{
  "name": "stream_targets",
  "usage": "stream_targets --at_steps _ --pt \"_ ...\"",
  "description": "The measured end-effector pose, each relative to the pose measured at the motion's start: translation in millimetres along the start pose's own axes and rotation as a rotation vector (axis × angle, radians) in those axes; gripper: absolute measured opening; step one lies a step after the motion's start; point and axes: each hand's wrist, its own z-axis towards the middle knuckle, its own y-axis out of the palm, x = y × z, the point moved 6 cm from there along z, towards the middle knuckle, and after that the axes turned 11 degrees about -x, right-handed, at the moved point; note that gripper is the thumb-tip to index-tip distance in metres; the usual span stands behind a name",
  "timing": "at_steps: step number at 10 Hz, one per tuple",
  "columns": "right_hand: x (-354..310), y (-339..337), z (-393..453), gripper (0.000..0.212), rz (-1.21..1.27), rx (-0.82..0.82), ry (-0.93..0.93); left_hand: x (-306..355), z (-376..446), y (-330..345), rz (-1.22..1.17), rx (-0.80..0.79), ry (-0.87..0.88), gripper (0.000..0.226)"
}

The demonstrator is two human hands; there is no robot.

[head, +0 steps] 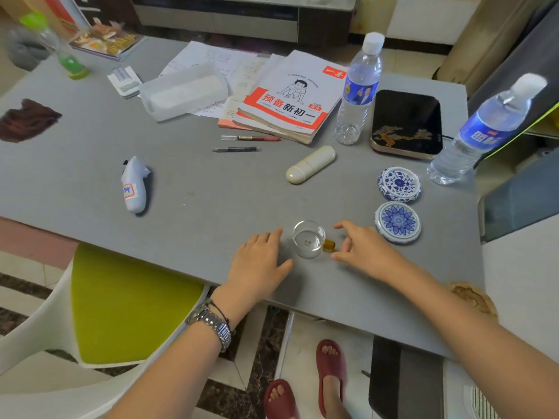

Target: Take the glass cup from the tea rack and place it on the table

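A small clear glass cup [308, 238] with an amber handle stands upright on the grey table [187, 192] near its front edge. My right hand [363, 247] is just right of the cup, fingers spread apart around the handle, with no grip on it. My left hand [260, 261] lies flat on the table just left of the cup, fingers apart and holding nothing. The cup looks empty. No tea rack can be made out in view.
Two blue-and-white ceramic coasters [398, 184] lie right of the cup. Behind are a black tray [406, 122], two water bottles [358, 89], a cream case [311, 164], pens, books [290, 98] and a white handheld device [134, 186]. A green chair [127, 303] stands at front left.
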Motion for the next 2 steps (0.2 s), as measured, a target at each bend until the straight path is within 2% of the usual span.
stream_targets --at_steps 2 --pt "-45.8 -52.5 -34.8 0.04 -0.261 0.075 0.078 11.7 -20.1 -65.7 0.112 0.069 0.044 0.045"
